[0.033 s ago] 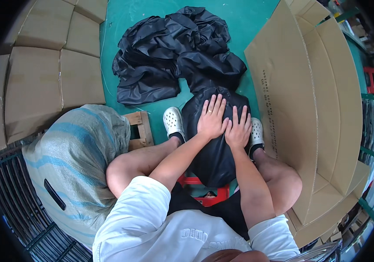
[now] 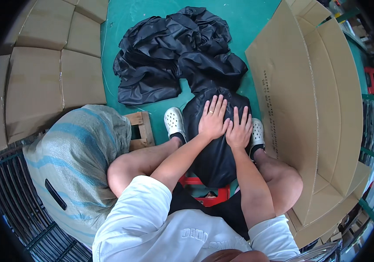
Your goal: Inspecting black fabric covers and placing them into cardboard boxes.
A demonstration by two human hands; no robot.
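Observation:
A smooth black bundle of thin, sheet-like material (image 2: 213, 163) lies between my lower legs. My left hand (image 2: 213, 120) rests flat on its upper part, fingers stretched out and pointing away from me. Beside it, my right hand (image 2: 239, 131) also presses down flat, with its fingers a little apart; the two thumbs almost meet. Neither hand grips anything. Just beyond the bundle, and touching it, spreads a crumpled heap of the same black material (image 2: 152, 52). Whether the two are one piece I cannot tell.
A large open carton (image 2: 289, 96) stands at my right. On the left are stacked cardboard boxes (image 2: 34, 78), a blue-striped woven sack (image 2: 80, 150) and a wooden frame (image 2: 144, 129). White clogs (image 2: 174, 121) flank the bundle on the green floor (image 2: 248, 17). A red stool (image 2: 222, 196) shows below me.

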